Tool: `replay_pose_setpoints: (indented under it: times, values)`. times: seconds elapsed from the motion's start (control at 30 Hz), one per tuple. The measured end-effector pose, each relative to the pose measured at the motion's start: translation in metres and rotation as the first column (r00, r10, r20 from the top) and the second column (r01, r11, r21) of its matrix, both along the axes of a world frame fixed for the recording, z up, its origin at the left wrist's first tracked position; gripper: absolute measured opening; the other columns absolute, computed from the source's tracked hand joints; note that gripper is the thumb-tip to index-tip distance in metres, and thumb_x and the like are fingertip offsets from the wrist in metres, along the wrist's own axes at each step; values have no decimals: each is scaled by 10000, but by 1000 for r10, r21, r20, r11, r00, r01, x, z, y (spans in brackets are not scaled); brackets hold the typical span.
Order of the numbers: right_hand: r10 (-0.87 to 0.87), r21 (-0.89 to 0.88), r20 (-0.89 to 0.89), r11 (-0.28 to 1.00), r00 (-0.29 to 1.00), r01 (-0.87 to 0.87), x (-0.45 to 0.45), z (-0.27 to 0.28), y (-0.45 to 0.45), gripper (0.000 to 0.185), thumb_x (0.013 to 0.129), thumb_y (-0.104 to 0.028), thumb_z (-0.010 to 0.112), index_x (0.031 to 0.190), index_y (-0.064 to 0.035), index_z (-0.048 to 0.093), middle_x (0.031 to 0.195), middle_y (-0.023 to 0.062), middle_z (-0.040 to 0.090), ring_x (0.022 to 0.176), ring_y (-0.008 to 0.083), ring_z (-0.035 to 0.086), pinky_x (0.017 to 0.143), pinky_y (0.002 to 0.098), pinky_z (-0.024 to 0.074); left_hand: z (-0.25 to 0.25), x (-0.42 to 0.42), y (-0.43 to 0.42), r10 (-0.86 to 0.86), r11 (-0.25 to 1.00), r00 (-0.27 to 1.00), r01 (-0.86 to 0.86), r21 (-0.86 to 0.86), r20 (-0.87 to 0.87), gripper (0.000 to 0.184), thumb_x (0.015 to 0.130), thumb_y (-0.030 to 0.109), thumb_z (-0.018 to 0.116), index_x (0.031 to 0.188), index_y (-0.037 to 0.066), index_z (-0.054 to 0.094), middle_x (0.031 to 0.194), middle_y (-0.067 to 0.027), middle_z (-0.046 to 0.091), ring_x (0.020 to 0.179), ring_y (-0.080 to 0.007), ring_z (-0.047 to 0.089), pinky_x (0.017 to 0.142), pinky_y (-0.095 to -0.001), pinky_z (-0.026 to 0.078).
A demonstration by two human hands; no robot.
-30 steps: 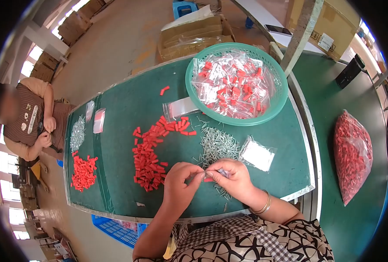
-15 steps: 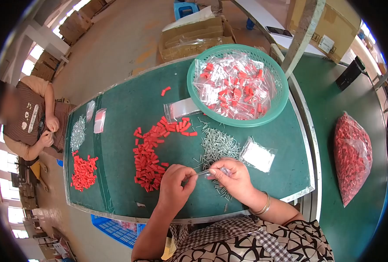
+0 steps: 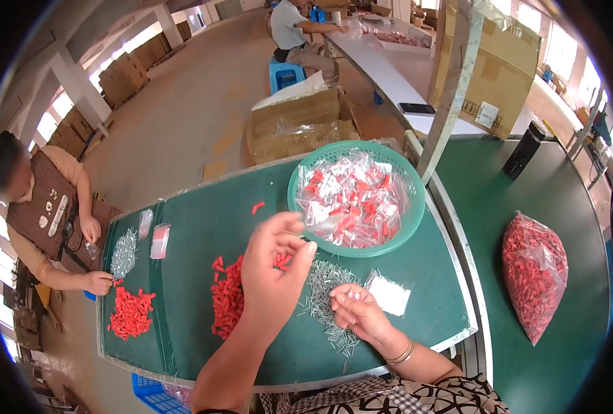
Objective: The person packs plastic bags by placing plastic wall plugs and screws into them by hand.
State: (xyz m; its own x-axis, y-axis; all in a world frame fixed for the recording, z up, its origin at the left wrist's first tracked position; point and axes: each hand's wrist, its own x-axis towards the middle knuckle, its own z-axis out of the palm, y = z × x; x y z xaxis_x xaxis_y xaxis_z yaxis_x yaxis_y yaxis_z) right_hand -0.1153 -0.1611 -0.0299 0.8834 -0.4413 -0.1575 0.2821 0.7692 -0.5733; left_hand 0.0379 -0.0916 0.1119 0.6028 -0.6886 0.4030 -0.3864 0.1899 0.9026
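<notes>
Likely picking from the screws (image 3: 323,281)

My right hand (image 3: 358,312) bends low over them on the counter (image 3: 189,297), fingers curled; I can't tell whether its grip holds any. The next move, I judge, calls for a tight pinch there. My left hand (image 3: 275,255) hangs, grip wide, above the red plugs (image 3: 228,303), near the green basket (image 3: 361,252) of bagged pieces (image 3: 358,200).
</notes>
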Motion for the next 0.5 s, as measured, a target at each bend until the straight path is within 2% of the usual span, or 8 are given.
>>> replay_pose_setpoints:
  times: [0.07, 0.1, 0.2, 0.23, 0.27, 0.4, 0.5]
  values:
    - [27, 127, 52, 991, 998, -34, -1, 1, -1, 174, 954, -128, 579, 1094, -35, 623, 932, 69, 655, 599, 94, 512, 591, 281, 482, 4, -1, 0, 120, 992, 974, -109, -67, 191, 308, 859, -85, 589, 1151, -7, 529, 936, -28, 620, 799, -97, 595, 747, -217, 475]
    - [63, 193, 177, 976, 982, -98, -2, -15, -5, 251, 941, -105, 583, 1179, -25, 590, 1063, 112, 653, 791, 159, 615, 760, 349, 537, -8, 0, 7, 180, 982, 949, -156, -109, 258, 294, 792, -54, 661, 1074, -5, 595, 882, -79, 640, 760, -157, 625, 679, -281, 501]
    - [7, 284, 201, 957, 980, -65, 4, -6, -4, 347, 937, -98, 581, 1266, -5, 520, 1225, 166, 594, 1065, 261, 611, 988, 427, 485, -37, -12, 38, 13, 991, 887, -74, 113, 462, 237, 814, -64, 646, 1040, -2, 610, 891, -53, 650, 756, -112, 609, 687, -232, 494]
    - [20, 304, 247, 948, 969, -97, 3, -7, -4, 445, 931, -97, 583, 1337, 17, 440, 1331, 207, 508, 1259, 328, 493, 1124, 480, 356, -48, -19, 45, -28, 981, 924, -48, 190, 380, 222, 806, -55, 658, 1018, 1, 619, 880, -54, 649, 743, -113, 610, 672, -235, 494]
    - [12, 336, 266, 936, 964, -105, 4, -6, -2, 484, 928, -100, 589, 1360, 24, 411, 1367, 220, 469, 1310, 328, 437, 1129, 469, 342, -61, -27, 52, -60, 963, 956, -20, 269, 288, 207, 799, -45, 671, 995, 4, 629, 869, -54, 649, 729, -113, 611, 657, -237, 494]
    - [21, 311, 259, 945, 966, -104, 7, -3, 2, 493, 928, -101, 591, 1372, 14, 410, 1396, 228, 446, 1333, 321, 414, 1123, 460, 343, -88, -49, 56, -43, 906, 997, 69, 417, -71, 184, 794, -12, 695, 969, 4, 642, 865, -53, 652, 690, -106, 609, 624, -236, 488]
    - [42, 257, 217, 961, 975, -98, 7, -1, 5, 492, 931, -96, 589, 1378, 6, 411, 1399, 227, 449, 1335, 313, 415, 1114, 449, 352, -101, -56, 49, -15, 897, 992, 67, 437, -122, 153, 813, 38, 700, 954, 21, 644, 854, -62, 650, 654, -107, 609, 571, -243, 482]
